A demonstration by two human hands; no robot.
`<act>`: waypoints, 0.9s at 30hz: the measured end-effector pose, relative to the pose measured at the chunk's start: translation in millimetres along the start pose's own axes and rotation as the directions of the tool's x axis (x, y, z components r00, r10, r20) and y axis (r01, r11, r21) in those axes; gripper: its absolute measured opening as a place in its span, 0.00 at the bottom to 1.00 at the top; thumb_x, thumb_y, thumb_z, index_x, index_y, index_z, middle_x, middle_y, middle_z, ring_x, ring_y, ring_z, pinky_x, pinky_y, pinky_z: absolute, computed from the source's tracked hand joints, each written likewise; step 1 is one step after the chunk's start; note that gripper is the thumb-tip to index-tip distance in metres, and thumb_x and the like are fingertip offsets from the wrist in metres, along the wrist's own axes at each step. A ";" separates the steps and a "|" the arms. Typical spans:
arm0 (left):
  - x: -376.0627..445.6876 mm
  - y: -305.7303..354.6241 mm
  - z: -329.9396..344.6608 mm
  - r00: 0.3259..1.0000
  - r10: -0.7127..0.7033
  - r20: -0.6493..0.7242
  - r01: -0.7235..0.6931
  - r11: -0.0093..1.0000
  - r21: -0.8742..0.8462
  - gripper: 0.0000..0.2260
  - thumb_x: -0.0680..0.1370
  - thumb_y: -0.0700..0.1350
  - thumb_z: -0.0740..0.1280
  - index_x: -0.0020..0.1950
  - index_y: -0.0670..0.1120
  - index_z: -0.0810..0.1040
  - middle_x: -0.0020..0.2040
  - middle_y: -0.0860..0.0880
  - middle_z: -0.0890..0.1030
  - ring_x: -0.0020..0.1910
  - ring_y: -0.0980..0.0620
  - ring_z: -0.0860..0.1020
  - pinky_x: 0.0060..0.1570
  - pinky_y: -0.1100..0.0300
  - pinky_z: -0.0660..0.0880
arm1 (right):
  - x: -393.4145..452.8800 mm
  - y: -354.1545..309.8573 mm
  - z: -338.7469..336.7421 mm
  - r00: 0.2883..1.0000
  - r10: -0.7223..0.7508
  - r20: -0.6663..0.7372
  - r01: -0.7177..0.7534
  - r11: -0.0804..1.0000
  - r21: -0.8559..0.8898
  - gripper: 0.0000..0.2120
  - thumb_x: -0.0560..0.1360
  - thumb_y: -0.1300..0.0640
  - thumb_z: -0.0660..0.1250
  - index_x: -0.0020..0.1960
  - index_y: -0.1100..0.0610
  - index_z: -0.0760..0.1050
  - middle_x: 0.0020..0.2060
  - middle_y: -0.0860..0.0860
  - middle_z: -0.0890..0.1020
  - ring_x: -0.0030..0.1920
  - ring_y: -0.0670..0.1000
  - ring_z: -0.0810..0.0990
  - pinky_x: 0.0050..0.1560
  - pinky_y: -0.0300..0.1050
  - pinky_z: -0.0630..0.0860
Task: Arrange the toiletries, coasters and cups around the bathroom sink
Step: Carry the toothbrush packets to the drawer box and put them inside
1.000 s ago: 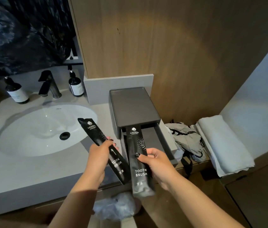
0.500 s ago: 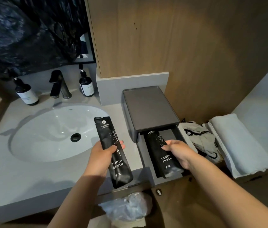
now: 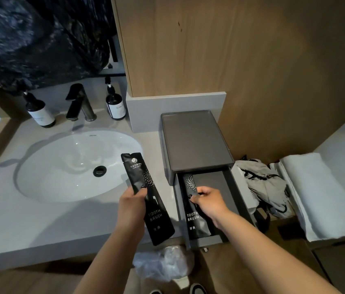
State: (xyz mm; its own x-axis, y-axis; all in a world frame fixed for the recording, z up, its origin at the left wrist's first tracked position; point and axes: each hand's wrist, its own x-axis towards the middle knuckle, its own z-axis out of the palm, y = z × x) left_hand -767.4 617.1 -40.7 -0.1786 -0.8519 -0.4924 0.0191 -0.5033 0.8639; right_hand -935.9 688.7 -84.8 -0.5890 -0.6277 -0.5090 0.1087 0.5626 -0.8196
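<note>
In the open drawer point(image 3: 226, 187) I see right hand point(image 3: 207, 200) pinching toothbrush packet point(image 3: 194, 219) | over worktop point(image 3: 40, 225), left hand point(image 3: 132, 203) gripping second packet point(image 3: 148, 200)

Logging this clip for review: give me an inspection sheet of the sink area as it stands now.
Surface: grey stone counter with white oval basin.
Job's things: one black toothbrush sachet held over the counter edge; a second black sachet lying in the open grey drawer.
Clutter: two dark pump bottles, black tap.
Grippers: left hand grips the first sachet; right hand pinches the second.
Cables: nothing seen.
Surroundings: wood panel wall, folded white towel, crumpled printed cloth.
</note>
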 end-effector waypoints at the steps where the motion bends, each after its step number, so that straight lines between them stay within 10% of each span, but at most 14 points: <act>1: -1.0 -1.2 1.6 1.000 0.003 0.006 -0.003 1.000 0.010 0.06 0.75 0.34 0.61 0.42 0.41 0.76 0.31 0.44 0.78 0.30 0.47 0.76 0.30 0.60 0.73 | 0.7 -0.2 -1.5 1.000 -0.023 -0.006 0.023 1.000 -0.021 0.08 0.74 0.69 0.68 0.49 0.59 0.79 0.37 0.51 0.78 0.40 0.47 0.75 0.36 0.31 0.72; 4: -3.2 -5.3 4.7 0.999 0.032 -0.002 -0.032 0.999 0.028 0.03 0.75 0.34 0.63 0.43 0.39 0.76 0.34 0.41 0.76 0.35 0.47 0.74 0.38 0.56 0.70 | 3.6 0.8 -4.7 0.999 -0.050 -0.008 0.049 0.993 -0.106 0.15 0.72 0.67 0.71 0.59 0.64 0.78 0.45 0.56 0.82 0.49 0.51 0.80 0.55 0.39 0.72; 20: -10.3 -12.3 34.3 0.990 0.093 0.110 -0.090 0.995 -0.031 0.07 0.77 0.35 0.63 0.44 0.39 0.81 0.39 0.40 0.79 0.39 0.46 0.77 0.37 0.59 0.76 | 23.1 -0.4 -21.4 0.952 -0.256 0.166 0.305 0.787 -0.536 0.27 0.75 0.50 0.69 0.72 0.54 0.69 0.48 0.53 0.73 0.47 0.50 0.75 0.52 0.38 0.68; 24: -15.0 -11.2 45.6 0.972 0.131 0.196 -0.130 0.991 -0.021 0.09 0.76 0.33 0.64 0.51 0.38 0.82 0.43 0.36 0.82 0.43 0.45 0.80 0.40 0.58 0.79 | 4.5 -7.3 -30.1 0.974 -0.209 0.089 0.213 0.976 -0.039 0.07 0.77 0.57 0.66 0.51 0.57 0.81 0.42 0.53 0.80 0.45 0.53 0.78 0.47 0.43 0.73; 27: -16.6 -14.3 55.1 0.966 0.159 0.204 -0.163 0.987 0.006 0.08 0.75 0.33 0.67 0.51 0.39 0.82 0.45 0.33 0.83 0.43 0.44 0.81 0.44 0.54 0.79 | -18.0 -10.2 -41.4 0.946 -0.106 0.306 -0.008 0.937 0.350 0.10 0.78 0.58 0.65 0.52 0.65 0.79 0.41 0.58 0.80 0.42 0.56 0.77 0.43 0.48 0.74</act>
State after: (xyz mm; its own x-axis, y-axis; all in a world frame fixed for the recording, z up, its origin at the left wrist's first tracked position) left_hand -818.9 646.4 -39.1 -0.3701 -0.8732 -0.3170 0.0423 -0.3568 0.9332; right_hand -959.5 716.6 -56.5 -0.3241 -0.8181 -0.4752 0.3866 0.3439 -0.8557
